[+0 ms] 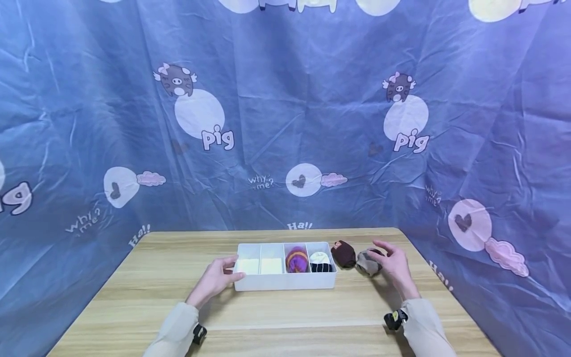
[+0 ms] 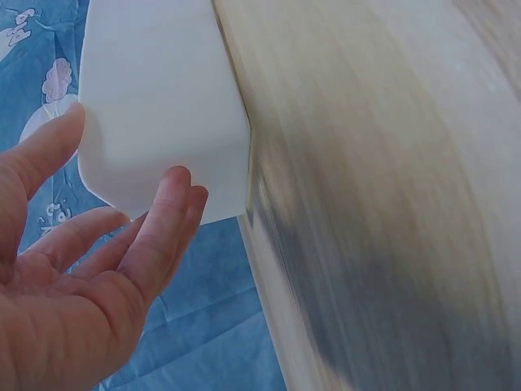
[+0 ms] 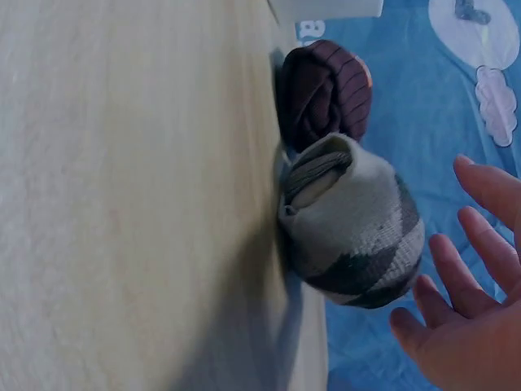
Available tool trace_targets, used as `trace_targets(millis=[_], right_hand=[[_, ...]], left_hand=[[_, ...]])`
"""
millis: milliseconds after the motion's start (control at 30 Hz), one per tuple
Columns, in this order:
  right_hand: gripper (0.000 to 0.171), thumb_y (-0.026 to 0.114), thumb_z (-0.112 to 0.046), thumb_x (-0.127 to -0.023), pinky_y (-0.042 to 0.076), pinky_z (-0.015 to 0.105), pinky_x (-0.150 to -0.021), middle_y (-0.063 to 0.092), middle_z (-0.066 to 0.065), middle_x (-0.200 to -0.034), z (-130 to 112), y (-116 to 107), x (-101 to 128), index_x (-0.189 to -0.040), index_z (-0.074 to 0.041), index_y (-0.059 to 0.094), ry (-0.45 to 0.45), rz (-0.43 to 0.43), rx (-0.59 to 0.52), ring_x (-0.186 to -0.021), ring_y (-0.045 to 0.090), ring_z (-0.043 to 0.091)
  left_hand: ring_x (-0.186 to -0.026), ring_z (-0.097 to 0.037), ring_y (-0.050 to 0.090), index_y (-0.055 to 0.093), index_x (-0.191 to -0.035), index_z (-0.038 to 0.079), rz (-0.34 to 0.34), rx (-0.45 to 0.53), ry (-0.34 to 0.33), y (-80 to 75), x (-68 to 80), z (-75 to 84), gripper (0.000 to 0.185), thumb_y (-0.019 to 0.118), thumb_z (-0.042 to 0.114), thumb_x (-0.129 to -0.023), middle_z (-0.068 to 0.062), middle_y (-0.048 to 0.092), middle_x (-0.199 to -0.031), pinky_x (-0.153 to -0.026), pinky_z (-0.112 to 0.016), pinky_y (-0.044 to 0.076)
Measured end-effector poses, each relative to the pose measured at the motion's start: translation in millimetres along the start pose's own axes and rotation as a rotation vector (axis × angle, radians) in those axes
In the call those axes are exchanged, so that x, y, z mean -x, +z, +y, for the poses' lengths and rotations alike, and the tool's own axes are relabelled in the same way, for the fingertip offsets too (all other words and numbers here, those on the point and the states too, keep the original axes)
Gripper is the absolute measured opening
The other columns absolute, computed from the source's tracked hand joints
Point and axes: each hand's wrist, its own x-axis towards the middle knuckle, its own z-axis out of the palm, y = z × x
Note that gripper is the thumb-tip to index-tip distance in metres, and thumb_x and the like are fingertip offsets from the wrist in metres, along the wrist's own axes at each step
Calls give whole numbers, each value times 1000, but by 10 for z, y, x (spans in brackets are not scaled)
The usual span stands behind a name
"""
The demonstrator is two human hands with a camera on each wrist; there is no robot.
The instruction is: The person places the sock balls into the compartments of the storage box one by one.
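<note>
Two wide grasps noted: left hand (image 1: 217, 276) at the left end of the divided white tray (image 1: 285, 283), right hand (image 1: 396, 264) beside the balled grey sock (image 3: 362, 224), which off-centre contact could roll away.

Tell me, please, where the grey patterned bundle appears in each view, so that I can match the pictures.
Head: grey patterned bundle low and right of centre, beside the right hand.
Left wrist: not in this picture.
Right wrist: a little right of centre, below the dark brown bundle.
Shared landmark: the white box, low centre in the head view, upper left in the left wrist, cut off at the top in the right wrist.
</note>
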Motion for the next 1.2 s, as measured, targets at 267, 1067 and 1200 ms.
trace_targets(millis=[267,1067,1200], right_hand=[[64,73,-17,-88,44,21,-104,43,24,-149,126,36,-61,-143,3,46,25,-91,-36,-137,41,35],[74,77,-18,-84,48,14,-81,49,29,-137,282,105,-83,-146,0,41,85,-176,-67,-108,55,23],[72,77,-18,-83,45,13,-82,51,27,-138,283,85,-129,-144,0,44,87,-161,-41,-112,54,25]], left_hand=[[-109,-34,65,52,-138,-1,-11,11,-16,-1,3,0,68,80,21,-81,-23,60,-132,-86,-37,60],[-112,-37,64,51,-139,-3,-11,4,-20,23,45,-8,67,79,20,-82,-25,58,-134,-89,-40,59],[-114,-39,63,50,-139,-2,-12,2,-9,10,4,6,68,79,21,-82,-25,57,-135,-90,-41,59]])
